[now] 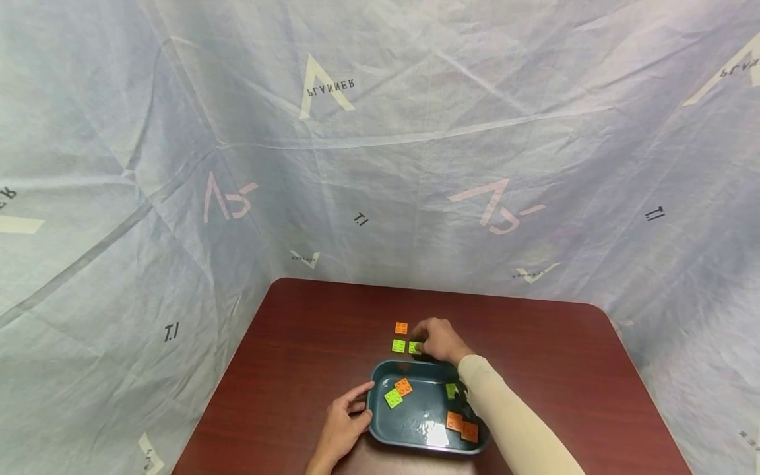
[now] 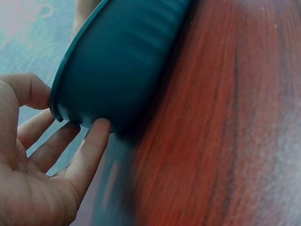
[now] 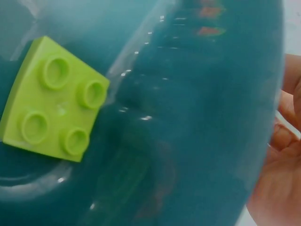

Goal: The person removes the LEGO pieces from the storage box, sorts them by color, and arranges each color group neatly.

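Observation:
A dark teal tray [image 1: 415,443] lies on the table. My left hand [image 1: 343,422] touches its left end; in the left wrist view the spread fingers [image 2: 96,141] rest on the outer wall and rim. Beyond the tray's far side, my right hand [image 1: 442,340] pinches a green toy brick [image 1: 413,346] at the tabletop. Next to it lie another green brick [image 1: 398,346] and an orange brick [image 1: 401,328]. In the right wrist view, the tray wall hides the right fingertips; a green four-stud brick [image 3: 61,108] fills the left.
Inside the tray are a green brick [image 1: 393,398] against an orange brick [image 1: 404,386], a green brick [image 1: 451,390] by the right arm, and two orange bricks [image 1: 470,432] at the near right. The reddish-brown table [image 1: 285,349] meets hanging grey fabric [image 1: 380,165].

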`<state>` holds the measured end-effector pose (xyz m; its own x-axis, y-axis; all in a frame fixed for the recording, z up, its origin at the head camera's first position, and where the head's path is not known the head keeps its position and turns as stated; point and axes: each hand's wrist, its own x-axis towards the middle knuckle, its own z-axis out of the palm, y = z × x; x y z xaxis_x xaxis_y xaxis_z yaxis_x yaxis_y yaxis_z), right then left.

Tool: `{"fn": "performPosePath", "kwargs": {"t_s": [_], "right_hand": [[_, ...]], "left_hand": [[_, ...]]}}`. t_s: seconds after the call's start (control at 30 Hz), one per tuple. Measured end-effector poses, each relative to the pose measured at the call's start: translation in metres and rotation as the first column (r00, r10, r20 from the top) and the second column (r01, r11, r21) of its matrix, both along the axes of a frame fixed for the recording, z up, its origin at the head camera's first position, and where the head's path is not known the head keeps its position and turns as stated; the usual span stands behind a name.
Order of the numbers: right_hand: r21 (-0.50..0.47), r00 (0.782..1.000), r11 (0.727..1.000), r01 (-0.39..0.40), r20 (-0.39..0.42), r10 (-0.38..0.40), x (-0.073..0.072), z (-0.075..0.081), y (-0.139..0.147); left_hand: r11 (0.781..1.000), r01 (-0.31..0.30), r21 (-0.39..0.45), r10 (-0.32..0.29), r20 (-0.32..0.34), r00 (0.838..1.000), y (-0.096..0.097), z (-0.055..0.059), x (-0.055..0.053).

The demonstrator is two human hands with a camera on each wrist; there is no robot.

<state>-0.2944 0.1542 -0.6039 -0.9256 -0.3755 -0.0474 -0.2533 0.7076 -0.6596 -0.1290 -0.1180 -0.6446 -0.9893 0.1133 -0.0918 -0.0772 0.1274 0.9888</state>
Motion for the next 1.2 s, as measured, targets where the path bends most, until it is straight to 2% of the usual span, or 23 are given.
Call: {"fn": "performPosePath", "kwargs": {"t_s": [0.47, 0.67, 0.93, 1.03, 1.2], "right_hand": [[-0.022, 0.999, 1.0, 0.018, -0.048, -0.019, 0.02, 0.033, -0.004], [-0.053, 0.996, 0.998, -0.02, -0.084, 0.015, 0.037, 0.044, -0.011], [-0.027, 0.983, 0.991, -0.13, -0.131, 0.126, 0.06, 0.06, -0.023], [-0.003, 0.976, 0.986, -0.168, -0.144, 0.166, 0.066, 0.06, -0.027], [0.033, 0.959, 0.973, -0.23, -0.161, 0.232, 0.076, 0.047, -0.031]], "left_hand": [[1.0, -0.007, -0.024, 0.006, -0.018, 1.0, 0.0, 0.0, 0.0], [0.999, -0.004, -0.035, 0.003, -0.024, 1.0, -0.001, 0.0, 0.0], [0.999, -0.004, -0.045, 0.002, -0.041, 0.999, 0.0, 0.001, -0.003], [0.999, 0.001, -0.046, -0.003, -0.059, 0.998, 0.0, 0.001, -0.003], [0.999, 0.002, -0.042, -0.003, -0.038, 0.999, 0.0, 0.001, -0.001]]}}
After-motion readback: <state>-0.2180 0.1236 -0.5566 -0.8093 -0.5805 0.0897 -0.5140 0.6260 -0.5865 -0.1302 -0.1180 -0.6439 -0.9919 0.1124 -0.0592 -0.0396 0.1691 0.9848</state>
